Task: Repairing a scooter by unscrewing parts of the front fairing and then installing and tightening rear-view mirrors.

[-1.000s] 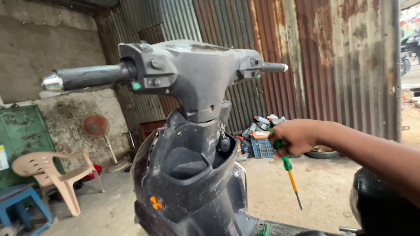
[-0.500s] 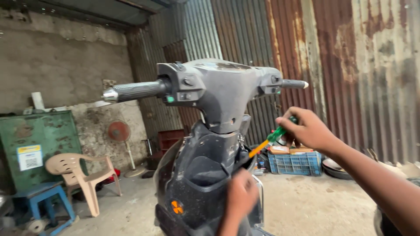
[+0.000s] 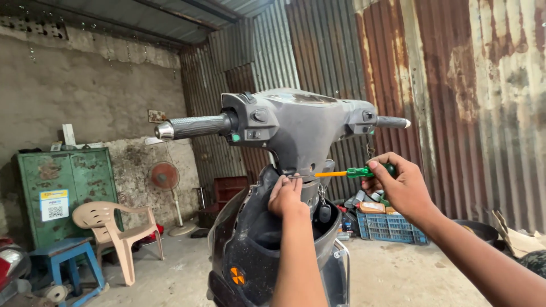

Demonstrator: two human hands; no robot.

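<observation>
A grey scooter (image 3: pixel 284 125) stands in front of me, seen from behind its handlebars. My right hand (image 3: pixel 402 185) grips a screwdriver (image 3: pixel 347 173) with a green handle and orange shaft, held level and pointing left at the steering column just under the handlebar cover. My left hand (image 3: pixel 286 196) rests with its fingertips on the dark inner front panel (image 3: pixel 256 239), right beside the screwdriver tip. A key with a black fob (image 3: pixel 324 211) hangs from the ignition below the tip.
Rusty corrugated metal walls stand behind the scooter. A blue crate (image 3: pixel 389 226) of bottles and cans sits on the floor at right. A beige plastic chair (image 3: pixel 116 230), blue stool (image 3: pixel 68 264), green cabinet (image 3: pixel 57 187) and pedestal fan (image 3: pixel 166 179) are at left.
My right hand swung the screwdriver from hanging downward up to level at the steering column. My left hand came up into view and onto the inner panel.
</observation>
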